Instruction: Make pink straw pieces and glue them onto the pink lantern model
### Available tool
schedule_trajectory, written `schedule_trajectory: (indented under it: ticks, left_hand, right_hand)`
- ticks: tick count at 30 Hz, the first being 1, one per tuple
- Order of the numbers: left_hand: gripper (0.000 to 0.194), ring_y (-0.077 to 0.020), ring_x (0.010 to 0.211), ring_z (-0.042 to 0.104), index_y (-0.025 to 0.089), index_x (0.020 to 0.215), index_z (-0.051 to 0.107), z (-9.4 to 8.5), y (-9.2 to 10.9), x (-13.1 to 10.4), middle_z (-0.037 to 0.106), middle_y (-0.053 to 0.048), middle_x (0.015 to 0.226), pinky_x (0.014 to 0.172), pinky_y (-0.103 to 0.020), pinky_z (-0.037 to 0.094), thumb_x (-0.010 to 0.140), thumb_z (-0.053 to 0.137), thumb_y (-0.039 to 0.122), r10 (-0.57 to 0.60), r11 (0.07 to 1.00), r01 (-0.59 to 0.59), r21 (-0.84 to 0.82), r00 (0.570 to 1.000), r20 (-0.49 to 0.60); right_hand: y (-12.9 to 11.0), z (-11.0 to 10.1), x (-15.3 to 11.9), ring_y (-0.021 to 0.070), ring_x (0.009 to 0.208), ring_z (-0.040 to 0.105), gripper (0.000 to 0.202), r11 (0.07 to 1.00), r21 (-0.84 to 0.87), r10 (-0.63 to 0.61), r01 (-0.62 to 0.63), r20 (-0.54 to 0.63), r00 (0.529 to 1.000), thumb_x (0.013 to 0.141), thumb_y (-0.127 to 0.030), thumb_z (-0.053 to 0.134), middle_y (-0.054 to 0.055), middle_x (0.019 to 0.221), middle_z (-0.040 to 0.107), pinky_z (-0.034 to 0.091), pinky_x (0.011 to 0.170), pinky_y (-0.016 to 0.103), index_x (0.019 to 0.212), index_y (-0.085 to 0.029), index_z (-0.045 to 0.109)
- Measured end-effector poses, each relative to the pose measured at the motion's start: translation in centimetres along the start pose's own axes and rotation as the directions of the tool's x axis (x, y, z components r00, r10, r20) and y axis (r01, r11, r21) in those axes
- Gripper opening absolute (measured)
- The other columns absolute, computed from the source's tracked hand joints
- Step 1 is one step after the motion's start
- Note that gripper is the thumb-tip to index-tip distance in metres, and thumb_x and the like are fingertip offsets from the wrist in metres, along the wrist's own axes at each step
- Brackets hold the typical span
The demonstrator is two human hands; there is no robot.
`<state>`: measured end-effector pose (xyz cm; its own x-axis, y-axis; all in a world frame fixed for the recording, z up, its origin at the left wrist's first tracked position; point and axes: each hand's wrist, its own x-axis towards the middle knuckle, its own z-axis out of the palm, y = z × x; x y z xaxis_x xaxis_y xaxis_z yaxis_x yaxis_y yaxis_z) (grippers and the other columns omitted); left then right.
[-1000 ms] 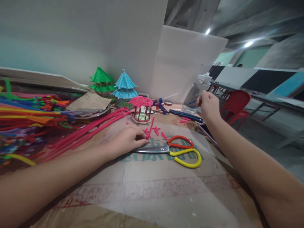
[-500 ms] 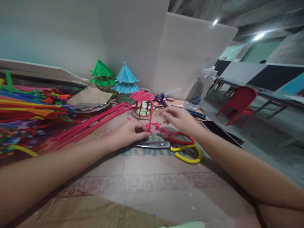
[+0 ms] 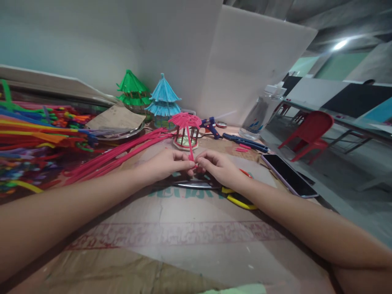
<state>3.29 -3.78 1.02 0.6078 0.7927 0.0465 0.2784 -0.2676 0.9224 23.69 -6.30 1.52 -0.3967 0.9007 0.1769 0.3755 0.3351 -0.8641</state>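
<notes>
My left hand (image 3: 173,164) pinches the lower end of a pink pipe cleaner (image 3: 189,141), which stands nearly upright between my hands. Close against it, my right hand (image 3: 219,165) has its fingertips pressed together at the same pink end; the small pieces there are partly hidden. Just behind my fingers stands a small pavilion (image 3: 185,126) with a pink roof, brown posts and a pale base. Scissors (image 3: 241,202) with red and yellow handles lie under my right wrist, their blade in front of my fingers.
Green (image 3: 133,87) and blue (image 3: 163,98) pavilions stand behind. Pink pipe cleaners (image 3: 113,157) and colourful bundles (image 3: 39,130) lie left. Toward the right are a glue gun (image 3: 211,127), dark blue pliers (image 3: 245,141), a clear bottle (image 3: 255,116) and a phone (image 3: 288,175).
My right hand has moved left and down to meet my left hand at the pink pipe cleaner. The pipe cleaner's top now leans left, in front of the pavilion.
</notes>
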Motion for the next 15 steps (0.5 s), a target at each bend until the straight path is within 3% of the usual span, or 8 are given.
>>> schedule_trajectory:
  ticks: [11, 15]
  left_hand:
    - [0.032, -0.0160, 0.069, 0.064, 0.015, 0.074, 0.068, 0.17, -0.02, 0.08, 0.074, -0.006, 0.079, 0.062, -0.026, 0.047, 0.082, 0.062, 0.045, -0.022, 0.999, 0.021, 0.025, 0.999, 0.026]
    - [0.021, -0.0145, 0.070, 0.063, 0.016, 0.078, 0.068, 0.77, 0.22, -0.40, 0.072, -0.001, 0.076, 0.063, -0.024, 0.045, 0.085, 0.059, 0.035, 0.099, 0.984, -0.093, 0.153, 0.995, -0.031]
  right_hand:
    - [-0.29, 0.30, -0.27, 0.0117, 0.064, 0.058, 0.017, 1.000, 0.009, -0.001, 0.002, -0.071, 0.997, 0.087, -0.035, 0.055, -0.001, 0.071, 0.061, 0.045, 0.057, 0.023, 0.083, -0.019, 0.056]
    - [0.04, 0.24, -0.14, 0.0123, 0.072, 0.061, 0.016, 0.999, -0.004, -0.033, 0.033, -0.062, 0.998, 0.087, -0.031, 0.054, 0.001, 0.087, 0.066, 0.049, 0.066, 0.025, 0.098, -0.020, 0.060]
